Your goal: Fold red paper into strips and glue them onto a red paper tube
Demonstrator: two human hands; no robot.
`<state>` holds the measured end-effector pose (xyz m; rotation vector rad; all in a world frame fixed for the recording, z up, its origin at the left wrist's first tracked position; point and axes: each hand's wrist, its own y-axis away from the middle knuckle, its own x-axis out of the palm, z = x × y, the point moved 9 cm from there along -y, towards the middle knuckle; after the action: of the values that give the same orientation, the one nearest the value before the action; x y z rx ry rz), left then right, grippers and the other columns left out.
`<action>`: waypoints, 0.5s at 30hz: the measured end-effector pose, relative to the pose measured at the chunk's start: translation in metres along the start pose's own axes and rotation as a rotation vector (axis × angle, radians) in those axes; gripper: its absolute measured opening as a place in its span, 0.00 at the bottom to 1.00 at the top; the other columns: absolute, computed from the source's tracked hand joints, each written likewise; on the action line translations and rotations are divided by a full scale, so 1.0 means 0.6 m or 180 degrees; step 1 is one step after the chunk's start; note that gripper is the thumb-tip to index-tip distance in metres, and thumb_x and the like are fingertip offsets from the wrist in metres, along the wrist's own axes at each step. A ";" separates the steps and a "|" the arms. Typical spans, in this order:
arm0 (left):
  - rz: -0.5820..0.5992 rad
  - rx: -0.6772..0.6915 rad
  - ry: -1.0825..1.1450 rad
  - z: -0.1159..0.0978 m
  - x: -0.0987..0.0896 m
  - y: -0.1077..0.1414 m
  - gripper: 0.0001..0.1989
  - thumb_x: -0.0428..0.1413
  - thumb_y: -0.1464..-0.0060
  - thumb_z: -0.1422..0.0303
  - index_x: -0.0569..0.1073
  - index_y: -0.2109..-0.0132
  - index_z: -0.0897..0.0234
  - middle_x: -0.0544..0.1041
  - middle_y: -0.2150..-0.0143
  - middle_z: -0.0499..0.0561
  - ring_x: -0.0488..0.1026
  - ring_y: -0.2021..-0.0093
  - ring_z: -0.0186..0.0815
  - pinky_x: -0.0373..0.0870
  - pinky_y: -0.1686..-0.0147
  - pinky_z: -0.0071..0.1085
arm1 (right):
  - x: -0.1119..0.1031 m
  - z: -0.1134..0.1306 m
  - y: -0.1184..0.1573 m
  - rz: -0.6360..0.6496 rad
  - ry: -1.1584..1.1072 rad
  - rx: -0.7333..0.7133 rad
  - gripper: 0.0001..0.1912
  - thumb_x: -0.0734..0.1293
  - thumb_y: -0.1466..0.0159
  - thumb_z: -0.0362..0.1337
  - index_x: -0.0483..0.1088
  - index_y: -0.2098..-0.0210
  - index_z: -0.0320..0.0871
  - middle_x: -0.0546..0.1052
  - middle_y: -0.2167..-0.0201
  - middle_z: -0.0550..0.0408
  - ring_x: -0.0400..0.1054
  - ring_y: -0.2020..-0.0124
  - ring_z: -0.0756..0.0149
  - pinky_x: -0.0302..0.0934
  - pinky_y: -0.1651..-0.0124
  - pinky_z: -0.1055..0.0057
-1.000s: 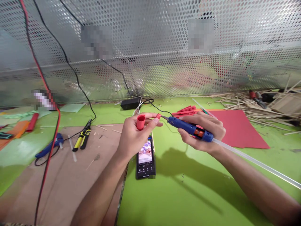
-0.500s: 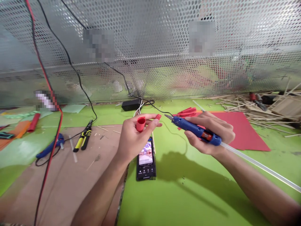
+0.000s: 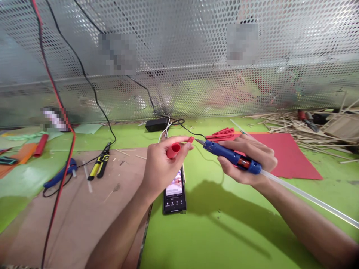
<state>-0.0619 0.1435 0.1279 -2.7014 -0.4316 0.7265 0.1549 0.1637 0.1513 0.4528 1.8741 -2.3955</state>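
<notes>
Rolled into a tube, a red paper strip (image 3: 174,150) is held in my left hand (image 3: 160,168), its narrow end (image 3: 191,139) pinched between thumb and fingers. My right hand (image 3: 249,160) grips a blue hot glue gun (image 3: 231,156), with a long clear glue stick (image 3: 305,198) sticking out of its back. The gun's metal nozzle points left and sits right by the pinched red end; I cannot tell if they touch. Below my left hand a phone (image 3: 174,198) with a lit screen lies on the green table, its upper part covered by the hand.
Red paper strips (image 3: 224,132) and a red sheet (image 3: 294,157) lie behind my right hand. Thin wooden sticks (image 3: 283,123) pile up at the right. At left are yellow-black pliers (image 3: 99,162), another blue glue gun (image 3: 60,173) and hanging cables (image 3: 60,101). A perforated metal panel (image 3: 182,56) stands behind.
The pinched red end and the glue gun's nozzle have come closer together, the gun shifting slightly left. My left hand has turned a little, tilting the red tube.
</notes>
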 end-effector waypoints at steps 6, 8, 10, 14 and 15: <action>-0.0111 0.0387 -0.0243 -0.017 0.000 0.003 0.10 0.64 0.35 0.62 0.84 0.51 0.60 0.88 0.61 0.49 0.85 0.65 0.36 0.77 0.68 0.27 | 0.001 0.003 0.000 0.0009 -0.0004 0.0023 0.14 0.75 0.37 0.35 0.78 0.51 0.47 0.83 0.69 0.56 0.73 0.77 0.65 0.68 0.72 0.65; -0.0115 0.0423 -0.0244 -0.017 0.000 0.004 0.10 0.64 0.36 0.62 0.84 0.51 0.60 0.88 0.62 0.49 0.85 0.65 0.36 0.76 0.68 0.27 | 0.002 0.004 0.000 0.0028 0.0014 0.0007 0.13 0.75 0.37 0.35 0.78 0.52 0.47 0.82 0.71 0.56 0.71 0.78 0.66 0.67 0.73 0.65; -0.0121 0.0440 -0.0247 -0.016 0.000 0.004 0.10 0.64 0.35 0.62 0.84 0.51 0.60 0.88 0.62 0.48 0.84 0.66 0.35 0.76 0.69 0.27 | 0.003 0.004 0.000 0.0050 0.0057 -0.0004 0.13 0.74 0.36 0.36 0.78 0.51 0.48 0.82 0.72 0.57 0.70 0.80 0.67 0.66 0.74 0.65; -0.0164 0.0580 -0.0362 -0.020 0.001 0.005 0.09 0.64 0.35 0.63 0.84 0.51 0.60 0.87 0.64 0.48 0.82 0.70 0.32 0.73 0.71 0.26 | 0.004 0.004 -0.001 0.0080 0.0037 -0.0013 0.13 0.75 0.36 0.36 0.77 0.51 0.48 0.82 0.72 0.57 0.70 0.80 0.67 0.66 0.75 0.65; -0.0201 0.0653 -0.0438 -0.022 0.001 0.006 0.09 0.64 0.35 0.64 0.84 0.51 0.60 0.87 0.65 0.47 0.81 0.71 0.31 0.72 0.72 0.26 | 0.005 0.004 -0.001 0.0085 0.0026 -0.0008 0.13 0.75 0.36 0.35 0.77 0.52 0.47 0.82 0.72 0.57 0.70 0.80 0.67 0.66 0.74 0.65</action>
<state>-0.0538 0.1378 0.1372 -2.4457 -0.4466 0.8906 0.1515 0.1623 0.1517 0.4852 1.8618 -2.3779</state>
